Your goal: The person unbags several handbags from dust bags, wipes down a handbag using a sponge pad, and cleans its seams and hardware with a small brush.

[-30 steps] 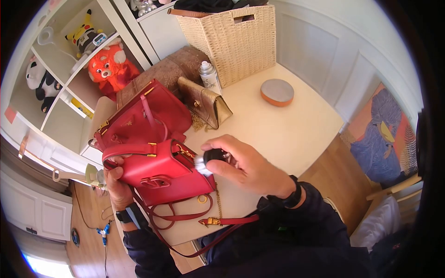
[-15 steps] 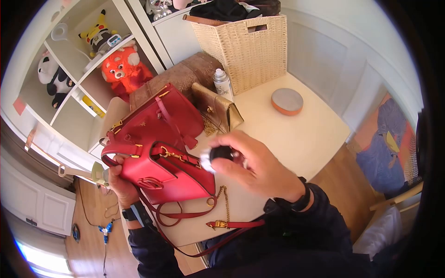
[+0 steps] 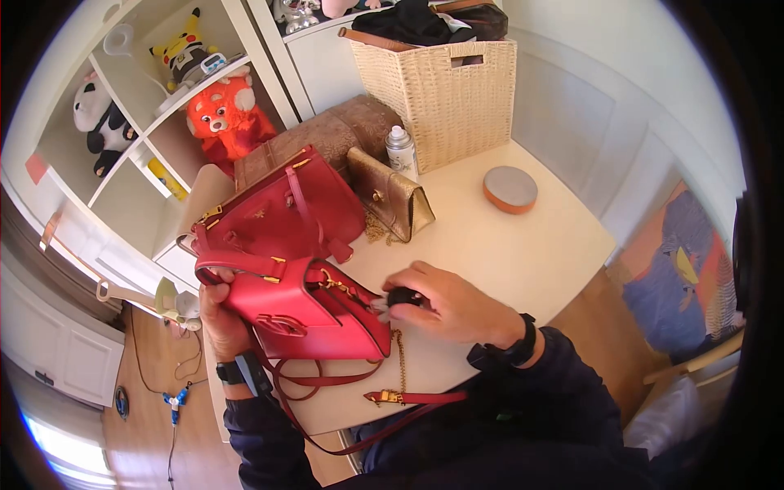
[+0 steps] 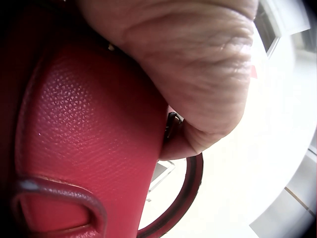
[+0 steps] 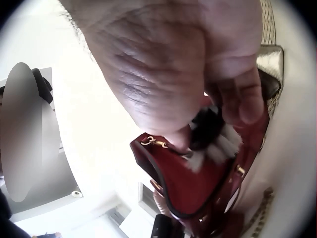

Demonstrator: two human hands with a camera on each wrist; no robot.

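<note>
A small red handbag (image 3: 282, 306) stands tilted on the table in the head view, its side panel turned toward my right hand. My left hand (image 3: 224, 318) grips the bag's far left edge near the top handle, thumb along the front. Close up in the left wrist view are the bag's grained red leather (image 4: 99, 119) and the curled fingers (image 4: 193, 64). In my right hand (image 3: 453, 306) is a short black brush (image 5: 207, 128) with white bristles, pinched between thumb and fingers. Its bristles overlap the bag's side panel in the right wrist view. The red strap (image 3: 425, 398) trails across the table's front.
Behind stand a larger red handbag (image 3: 278, 204), a gold clutch (image 3: 388, 196), a brown bag (image 3: 327, 135), a spray can (image 3: 400, 149) and a wicker basket (image 3: 437, 102). A round grey-and-orange object (image 3: 510, 189) lies on the right. Shelves with plush toys (image 3: 233, 114) are at left.
My right hand has brought the brush in against the bag's side panel, after standing slightly off it half a second ago. The bag has swung slightly in my left hand. The head view has shifted.
</note>
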